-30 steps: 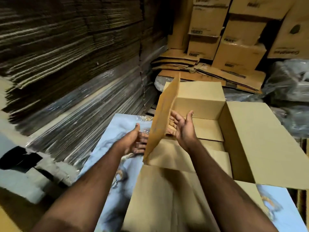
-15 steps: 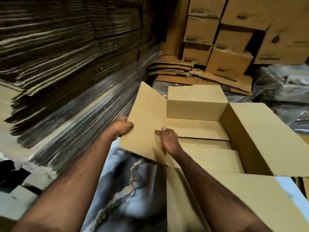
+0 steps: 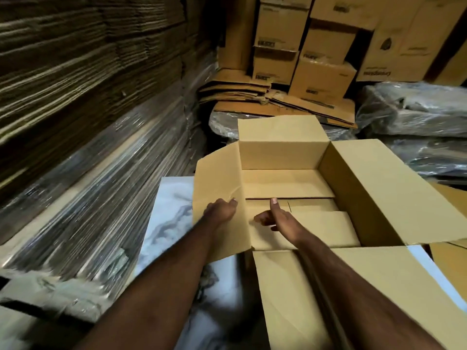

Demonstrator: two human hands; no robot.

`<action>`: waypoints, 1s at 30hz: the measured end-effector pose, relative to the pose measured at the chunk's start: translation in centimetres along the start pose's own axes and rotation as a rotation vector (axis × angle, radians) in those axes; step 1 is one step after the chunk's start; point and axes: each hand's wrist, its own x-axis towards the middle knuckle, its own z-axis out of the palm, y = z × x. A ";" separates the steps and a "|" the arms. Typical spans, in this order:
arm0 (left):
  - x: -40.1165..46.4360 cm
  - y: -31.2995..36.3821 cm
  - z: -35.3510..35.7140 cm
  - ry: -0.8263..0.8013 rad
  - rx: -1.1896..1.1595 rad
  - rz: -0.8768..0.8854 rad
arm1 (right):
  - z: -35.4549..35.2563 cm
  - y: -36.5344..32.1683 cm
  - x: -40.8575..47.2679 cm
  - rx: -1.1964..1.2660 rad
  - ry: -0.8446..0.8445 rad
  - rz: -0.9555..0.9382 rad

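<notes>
A plain brown cardboard box [image 3: 379, 188] stands open in front of me with all its top flaps spread outward. Its left flap [image 3: 217, 173] leans out to the left, and my left hand [image 3: 219, 210] rests on that flap's inner face, fingers lying against the board. My right hand [image 3: 278, 218] is inside the box, above the folded bottom flaps [image 3: 290, 184]. Its thumb points up and its fingers reach left toward the crease of the left flap, holding nothing. The near flap [image 3: 316, 286] lies flat under my right forearm.
The box sits on a marble-patterned sheet [image 3: 171, 218]. Tall stacks of flattened, plastic-wrapped cardboard [image 3: 88, 122] wall in the left side. Printed cartons [image 3: 323, 72] are piled at the back above loose flat sheets. Plastic-wrapped bundles [image 3: 417, 117] lie at the right.
The left flap stood nearly upright between my hands and has been folded outward to the left. My left hand came from behind the flap onto its inner face; my right hand dropped lower into the box.
</notes>
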 end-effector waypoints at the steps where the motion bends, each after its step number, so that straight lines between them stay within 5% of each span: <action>1: 0.2 1.2 0.0 -0.015 -0.003 -0.009 | -0.5 0.5 -0.1 -0.010 0.029 0.000; 8: 1.9 6.9 1.4 0.005 -0.084 -0.200 | -4.6 5.2 -0.6 -0.614 0.076 -0.068; 18: 6.0 6.7 4.2 0.142 -0.194 -0.274 | -3.8 6.1 -1.5 -0.703 0.166 -0.186; 24: 1.5 6.8 4.5 0.178 -0.183 -0.225 | -3.7 5.9 -2.0 -0.648 0.008 -0.118; 30: -0.7 7.5 4.1 0.234 -0.647 -0.086 | -5.8 5.3 -1.8 -0.729 -0.128 0.074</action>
